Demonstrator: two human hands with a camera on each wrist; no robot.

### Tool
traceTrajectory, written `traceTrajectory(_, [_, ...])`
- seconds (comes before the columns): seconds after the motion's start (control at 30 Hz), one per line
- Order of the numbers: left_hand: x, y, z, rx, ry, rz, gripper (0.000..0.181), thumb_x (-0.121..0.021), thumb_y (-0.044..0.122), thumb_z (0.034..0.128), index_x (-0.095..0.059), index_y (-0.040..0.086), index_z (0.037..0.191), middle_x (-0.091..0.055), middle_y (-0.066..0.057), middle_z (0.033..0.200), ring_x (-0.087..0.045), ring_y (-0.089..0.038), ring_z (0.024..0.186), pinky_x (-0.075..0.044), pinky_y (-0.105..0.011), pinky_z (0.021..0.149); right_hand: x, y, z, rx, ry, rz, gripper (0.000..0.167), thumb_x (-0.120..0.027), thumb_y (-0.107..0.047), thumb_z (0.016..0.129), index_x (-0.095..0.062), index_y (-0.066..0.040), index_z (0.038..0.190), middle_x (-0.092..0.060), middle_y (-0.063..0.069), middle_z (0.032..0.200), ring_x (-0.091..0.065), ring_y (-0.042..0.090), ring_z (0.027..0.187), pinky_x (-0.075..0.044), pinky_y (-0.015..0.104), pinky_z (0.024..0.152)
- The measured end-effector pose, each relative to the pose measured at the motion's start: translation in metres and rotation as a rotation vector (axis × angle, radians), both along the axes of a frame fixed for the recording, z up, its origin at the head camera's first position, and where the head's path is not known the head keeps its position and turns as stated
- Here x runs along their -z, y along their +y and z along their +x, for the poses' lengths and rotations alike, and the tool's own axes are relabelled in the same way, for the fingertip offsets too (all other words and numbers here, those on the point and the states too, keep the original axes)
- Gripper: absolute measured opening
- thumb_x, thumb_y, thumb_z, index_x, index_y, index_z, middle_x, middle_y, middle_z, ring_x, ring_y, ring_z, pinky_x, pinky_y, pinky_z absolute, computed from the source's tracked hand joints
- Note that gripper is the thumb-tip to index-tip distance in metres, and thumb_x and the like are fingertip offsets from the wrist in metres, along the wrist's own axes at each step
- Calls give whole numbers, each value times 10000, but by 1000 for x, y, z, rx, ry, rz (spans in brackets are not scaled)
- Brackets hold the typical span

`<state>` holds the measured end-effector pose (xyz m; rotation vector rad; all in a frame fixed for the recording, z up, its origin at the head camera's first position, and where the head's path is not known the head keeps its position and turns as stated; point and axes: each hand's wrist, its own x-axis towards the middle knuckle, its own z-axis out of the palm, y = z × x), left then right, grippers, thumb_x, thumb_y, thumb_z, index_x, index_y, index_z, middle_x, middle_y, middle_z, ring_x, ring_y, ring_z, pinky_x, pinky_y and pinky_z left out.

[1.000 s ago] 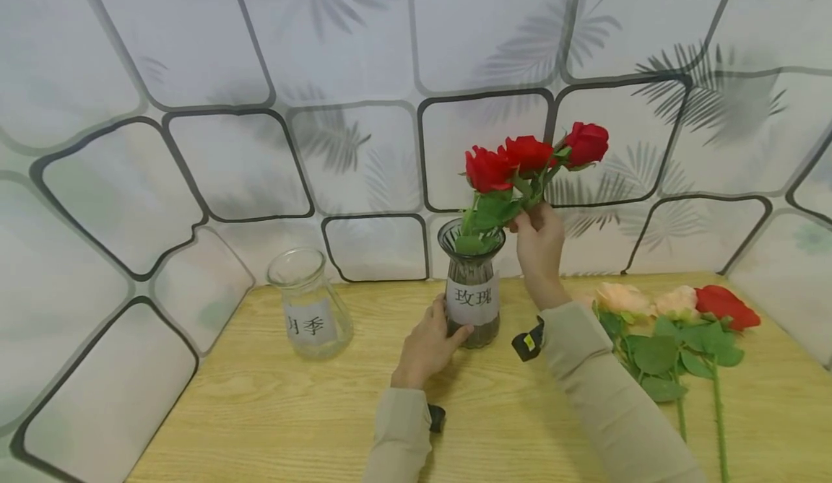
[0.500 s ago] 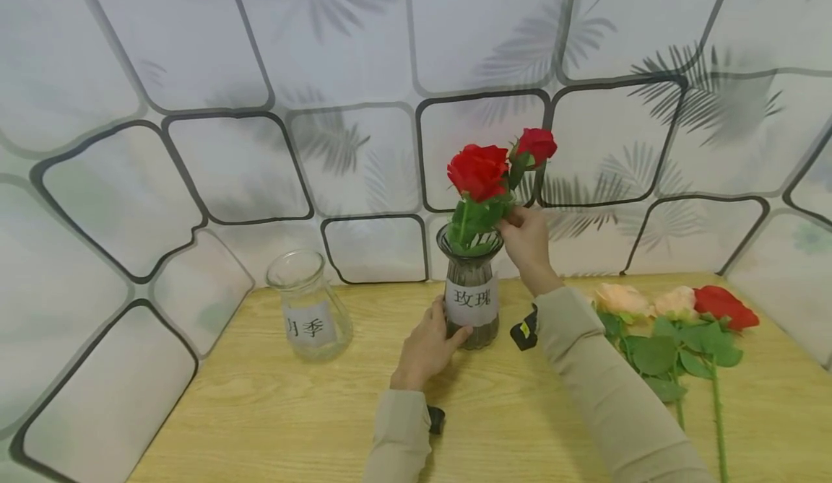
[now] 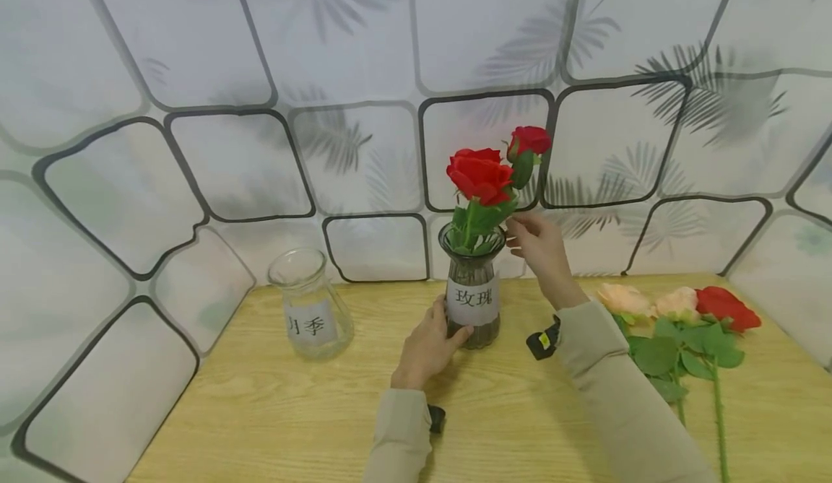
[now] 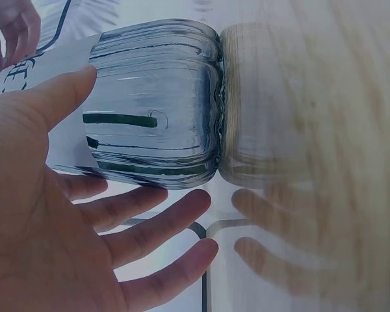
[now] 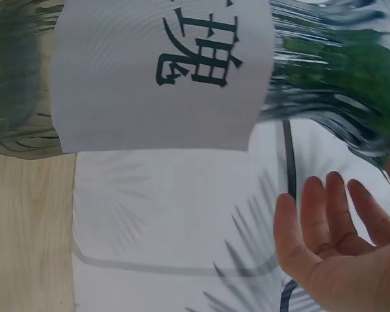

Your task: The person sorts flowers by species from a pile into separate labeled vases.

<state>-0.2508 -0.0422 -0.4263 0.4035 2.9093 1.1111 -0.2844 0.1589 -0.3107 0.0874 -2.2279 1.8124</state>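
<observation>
A grey ribbed glass vase with a white paper label stands on the table. Red roses stand in it, their green leaves just above the rim; two blooms show in the head view. My left hand holds the vase low on its left side. In the left wrist view the thumb lies over the label and the fingers reach round behind the glass. Close to the right of the rim is my right hand, its fingers loosely bent with nothing held between them.
A clear glass vase, also labelled, stands to the left. On the right lie a red rose and peach-coloured flowers with green leaves. A patterned wall covering rises behind the wooden table.
The right hand lowered a red rose into the grey vase, then let go and drew slightly right. The rose now stands more upright beside the others. The left hand stayed on the vase.
</observation>
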Motion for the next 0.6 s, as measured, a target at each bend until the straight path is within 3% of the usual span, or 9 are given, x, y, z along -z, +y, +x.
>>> traceTrajectory(0.13, [1,0,-1,3,-3,-1,818,-605,453,1017,-225,5,1587,-392,-224,1552,-486,-376,1355,-466,-550,1029,2,13,10,-1,-31,-30,448,-513,-235,1076,-513,108,1364,-642,154,1108,-642,56,839,-564,246,817])
traceTrajectory(0.43, [0,0,0,-13,-8,15,809,-604,461,1015,-240,22,1589,-396,-207,1557,-494,-385,1345,-466,-565,1021,10,42,28,-60,-181,81,503,-490,-248,1082,-448,111,1431,-602,239,1268,-639,50,854,-585,314,834])
traceTrajectory(0.6, [1,1,0,-10,-2,-1,811,-600,465,1015,-237,20,1588,-395,-209,1558,-495,-384,1345,-467,-560,1023,15,56,37,-80,-188,77,484,-510,-225,1076,-451,120,1411,-632,155,1182,-642,46,848,-598,332,812])
